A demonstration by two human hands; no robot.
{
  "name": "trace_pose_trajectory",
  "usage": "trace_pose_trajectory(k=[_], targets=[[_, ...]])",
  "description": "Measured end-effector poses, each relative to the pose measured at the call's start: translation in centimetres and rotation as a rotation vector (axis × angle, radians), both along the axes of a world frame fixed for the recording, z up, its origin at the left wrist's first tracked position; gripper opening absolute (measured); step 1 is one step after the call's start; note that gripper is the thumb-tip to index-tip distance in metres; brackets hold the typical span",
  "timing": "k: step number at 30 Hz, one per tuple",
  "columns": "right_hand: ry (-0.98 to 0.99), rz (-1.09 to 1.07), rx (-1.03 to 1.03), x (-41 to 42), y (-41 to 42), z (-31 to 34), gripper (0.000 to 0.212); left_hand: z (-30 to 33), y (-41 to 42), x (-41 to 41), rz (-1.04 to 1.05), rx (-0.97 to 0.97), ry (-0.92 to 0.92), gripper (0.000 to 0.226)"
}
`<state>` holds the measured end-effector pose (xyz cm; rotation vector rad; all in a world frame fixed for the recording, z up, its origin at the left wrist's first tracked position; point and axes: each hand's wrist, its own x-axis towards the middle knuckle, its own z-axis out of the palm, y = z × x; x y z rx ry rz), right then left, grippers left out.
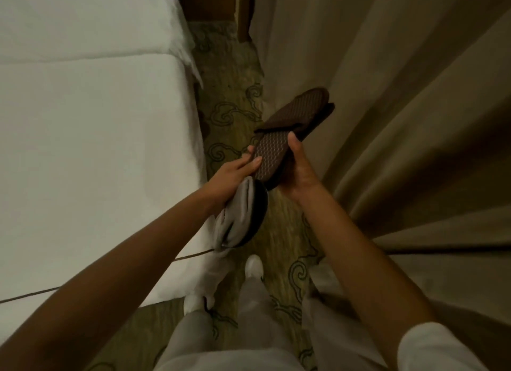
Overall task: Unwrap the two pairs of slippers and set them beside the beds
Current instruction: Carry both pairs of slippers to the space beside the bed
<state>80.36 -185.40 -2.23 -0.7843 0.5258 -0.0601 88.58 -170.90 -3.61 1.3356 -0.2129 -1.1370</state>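
A pair of dark brown slippers (290,133) is held flat together above the carpet, a dotted sole facing up. My right hand (300,174) grips them from the right side, thumb on the sole's edge. My left hand (235,174) touches the sole's left edge with its fingertips and also holds a grey wrapped bundle with a dark rim (240,218) hanging below its palm. The white bed (96,149) lies along the left.
A narrow strip of patterned green carpet (229,105) runs between the bed and beige curtains (401,108) on the right. A dark wooden headboard or nightstand (210,0) stands at the far end. My own legs and white shoes (254,265) are below.
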Motion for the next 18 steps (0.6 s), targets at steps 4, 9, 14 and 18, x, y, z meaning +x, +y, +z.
trace_pose_trajectory(k=[4, 9, 14, 18], targets=[[0.043, -0.025, -0.105, 3.1, -3.3, -0.7, 0.084, -1.1, -1.9, 1.4, 0.132, 0.004, -0.055, 0.024], [0.288, -0.179, -0.217, 5.4, -6.7, -2.6, 0.079, -2.1, -3.8, 4.0, 0.268, 0.043, -0.101, 0.01], [0.273, -0.288, -0.145, 5.3, -8.2, -4.2, 0.066, -3.7, -4.9, 4.0, 0.281, 0.033, -0.054, 0.01], [0.309, -0.335, 0.045, 4.7, -8.7, -5.0, 0.039, -4.1, -4.6, 3.8, 0.334, 0.02, -0.036, 0.015]])
